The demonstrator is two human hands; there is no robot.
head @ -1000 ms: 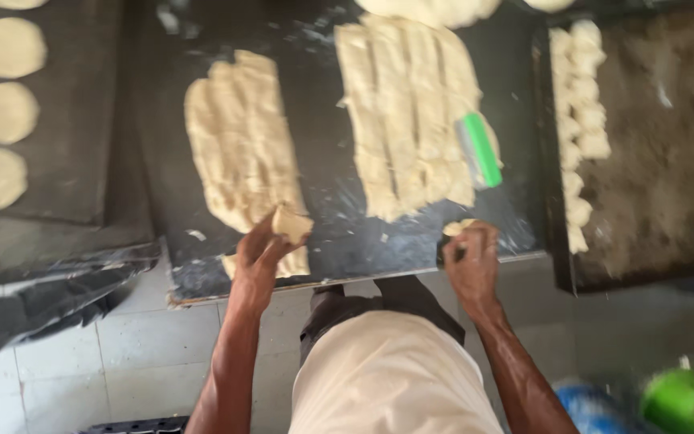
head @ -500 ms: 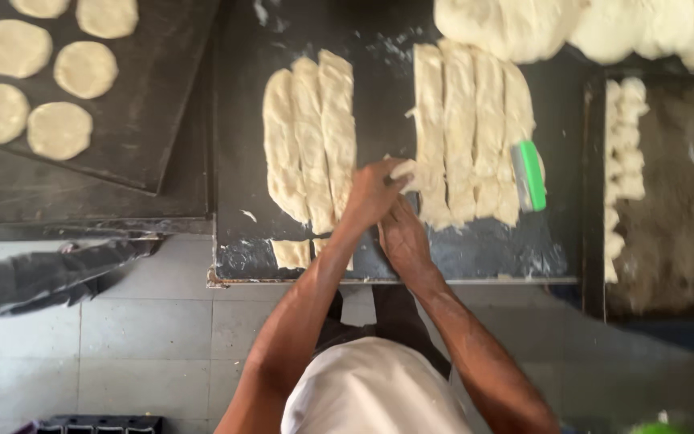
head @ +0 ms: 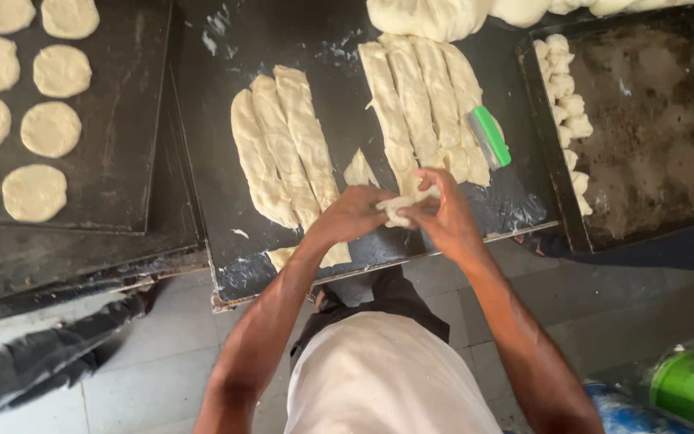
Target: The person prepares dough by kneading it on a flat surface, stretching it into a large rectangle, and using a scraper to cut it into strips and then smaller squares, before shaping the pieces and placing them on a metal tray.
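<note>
My left hand (head: 353,215) and my right hand (head: 442,214) meet over the front edge of a dark work board (head: 226,209), both gripping one small piece of dough (head: 398,206) between the fingers. Left of my hands lie three long dough strips (head: 281,145). Behind my hands lies a second group of dough strips (head: 419,100). A small loose dough scrap (head: 359,170) sits between the two groups.
A green-handled scraper (head: 489,137) rests on the right strips. A dark tray (head: 660,128) on the right holds a row of small dough lumps (head: 565,96). Flat dough rounds (head: 34,120) fill a tray at left. A large dough mass (head: 435,16) sits behind. A green container (head: 692,390) stands on the floor.
One second ago my hands were apart at the board's front edge, the left holding a dough piece. They came together and now work one piece between them; the camera view shifted.
</note>
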